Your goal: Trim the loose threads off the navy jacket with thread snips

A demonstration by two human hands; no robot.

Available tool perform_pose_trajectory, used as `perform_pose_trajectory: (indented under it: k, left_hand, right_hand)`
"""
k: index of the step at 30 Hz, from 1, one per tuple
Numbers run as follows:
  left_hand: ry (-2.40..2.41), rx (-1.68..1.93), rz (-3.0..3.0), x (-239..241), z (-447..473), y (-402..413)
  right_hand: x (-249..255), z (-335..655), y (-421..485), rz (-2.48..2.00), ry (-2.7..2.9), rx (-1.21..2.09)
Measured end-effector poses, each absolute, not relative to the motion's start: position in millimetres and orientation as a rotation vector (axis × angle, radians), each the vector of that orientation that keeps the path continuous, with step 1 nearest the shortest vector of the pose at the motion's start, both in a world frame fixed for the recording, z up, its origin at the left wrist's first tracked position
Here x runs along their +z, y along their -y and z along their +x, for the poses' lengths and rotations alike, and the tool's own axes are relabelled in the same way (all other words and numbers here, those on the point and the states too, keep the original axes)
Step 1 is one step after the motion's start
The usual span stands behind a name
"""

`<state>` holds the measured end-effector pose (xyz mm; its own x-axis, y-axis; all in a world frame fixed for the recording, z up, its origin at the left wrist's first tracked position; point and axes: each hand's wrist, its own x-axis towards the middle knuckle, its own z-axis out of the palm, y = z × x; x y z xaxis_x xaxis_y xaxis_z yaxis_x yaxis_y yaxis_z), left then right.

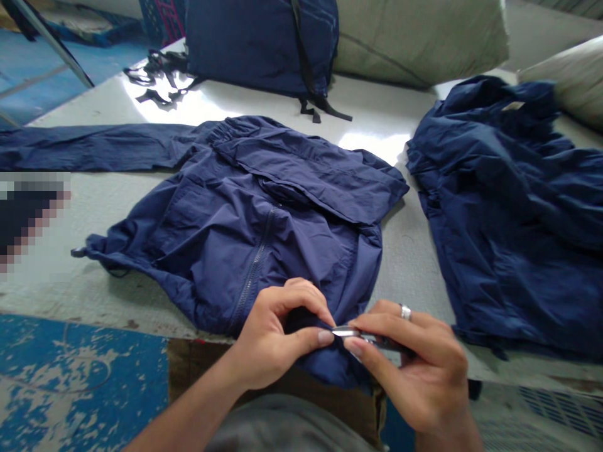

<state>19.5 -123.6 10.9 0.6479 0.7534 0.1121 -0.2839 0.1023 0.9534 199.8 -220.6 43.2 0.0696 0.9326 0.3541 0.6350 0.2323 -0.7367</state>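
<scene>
A navy zip-front jacket [245,213] lies spread on the grey table [409,251], one sleeve stretched out to the left. At the table's near edge my left hand [277,336] pinches the jacket's hem between thumb and fingers. My right hand [414,364], with a ring on one finger, is closed on a small silvery metal tool [346,332] whose tip meets the fabric right beside my left thumb. I cannot tell what kind of tool it is.
A second navy garment [509,213] lies crumpled at the right. A dark blue bag [261,44] with black straps stands at the back, next to large pale sacks [419,37]. A worn blue surface [80,383] lies at the lower left, below the table.
</scene>
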Motion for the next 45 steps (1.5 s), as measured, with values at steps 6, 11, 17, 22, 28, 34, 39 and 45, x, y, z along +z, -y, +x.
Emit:
perform_pose_trajectory:
  k: [6, 11, 17, 22, 28, 34, 39, 45]
  left_hand:
    - [-0.463, 0.815, 1.25, 10.5, 19.5, 123.0]
    - [-0.467, 0.815, 1.242, 10.5, 19.6, 123.3]
    - [-0.464, 0.814, 1.247, 10.6, 19.5, 123.4]
    - [-0.466, 0.809, 1.249, 10.9, 20.1, 123.6]
    - [-0.469, 0.807, 1.259, 11.4, 20.5, 123.5]
    - [-0.478, 0.808, 1.255, 10.7, 19.7, 123.7]
    - [-0.493, 0.793, 1.259, 10.9, 19.5, 124.0]
    - [-0.492, 0.801, 1.246, 11.1, 19.5, 124.4]
  right_hand:
    - [45.2, 199.5, 221.6, -1.484, 1.655, 0.425]
    - [44.6, 199.4, 221.5, -1.495, 1.663, 0.432]
    - [44.8, 198.8, 221.5, -1.505, 1.653, 0.422]
    - [44.8, 198.5, 220.8, -1.509, 1.659, 0.407]
    - [44.2, 199.5, 221.1, -1.511, 1.67, 0.39]
    - [47.3, 197.8, 222.1, -1.517, 1.695, 0.338]
    - [47.2, 198.8, 221.3, -1.509, 1.727, 0.282]
    - [38.9, 199.2, 224.3, -1.511, 1.612, 0.325]
